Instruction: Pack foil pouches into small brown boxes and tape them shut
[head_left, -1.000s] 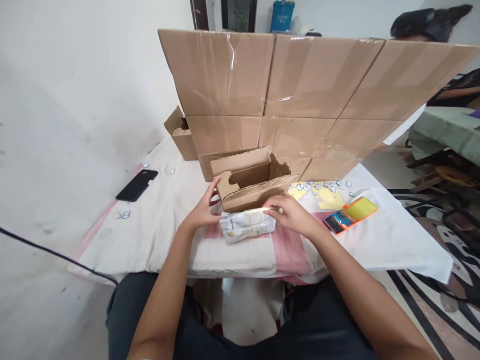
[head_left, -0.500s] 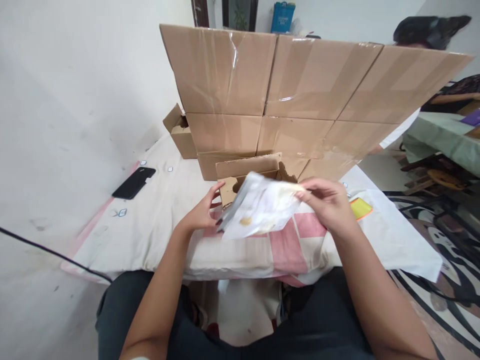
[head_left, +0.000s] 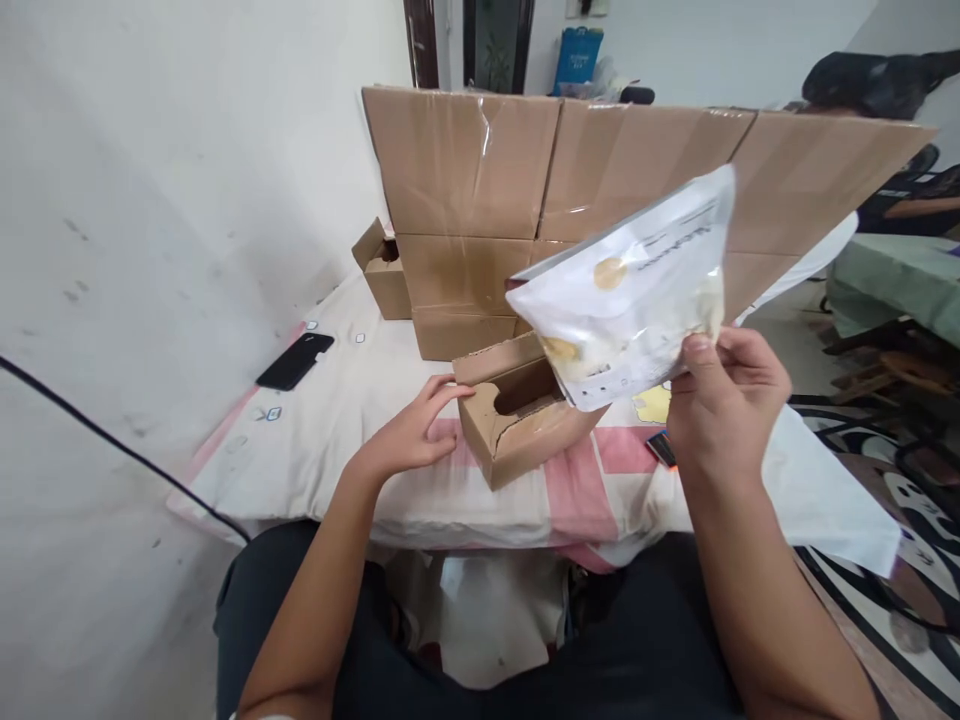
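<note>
I have the right hand (head_left: 727, 405) pinched tight on a white pouch (head_left: 630, 300), thumb in front, gripping its lower right corner. The pouch hangs tilted in the air, above and to the right of the small open box (head_left: 525, 455), which I take as my landmark. One lower corner of the pouch covers the box's right end in my view; I cannot tell whether they touch.

My left hand (head_left: 409, 435) is wide, thumb apart from the fingers, with fingertips resting on the left end of the box. That box is brown corrugated cardboard, torn ragged along its top edges, with a rounded notch cut in the left end. Its inside is shadowed and partly hidden by the pouch, so I can't read what it holds.

The pouch looks like glossy, creased plastic film, printed with a gold disc, a yellowish picture and a dark line of lettering too blurred for me to read. Pale patches show low down, though I can't make out the contents.

Behind the box stands a tall cardboard panel (head_left: 465, 160) seamed with shiny clear tape. Behind and left sits a second box (head_left: 390, 290), flap raised. Left of the landmark lies a flat black object (head_left: 295, 361) on the wrinkled white cloth (head_left: 345, 400). Far behind, a blue container (head_left: 577, 60) carries pale writing, too small to read.
</note>
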